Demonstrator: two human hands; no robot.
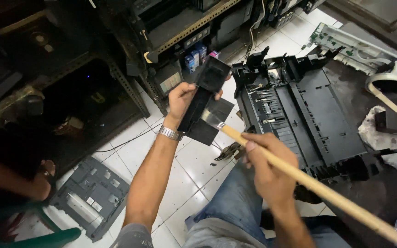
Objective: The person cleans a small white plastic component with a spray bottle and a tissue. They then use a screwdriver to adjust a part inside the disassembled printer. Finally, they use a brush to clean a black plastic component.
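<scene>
A: Black plastic was the material of the long, flat printer part (206, 98) gripped in the left hand (180, 98); the fingers were wrapped fully round its upper half and held it raised above the white tiled floor (187, 158), tilted toward the camera.

B: And the right hand (265, 167)?

A: It was closed round the pale wooden handle of a paintbrush (299, 177), whose metal ferrule and bristle end lay against the lower panel of the held part. As a judgement, the step in hand was brushing dust or residue off that panel; the next move would call for short strokes along the surface while the left hand kept the piece steady and angled.

B: Containers?

A: The open black plastic printer base (306, 117), resting on the floor just right of the hands, served as the only tray-like body; its ribbed interior showed rails and small fittings, with no loose items that could be made out. A grey plastic cover panel (90, 197) lay flat on the tiles at lower left. The dark metal shelving (180, 27) behind held stacked equipment, including a few small blue boxes (195, 57).
</scene>
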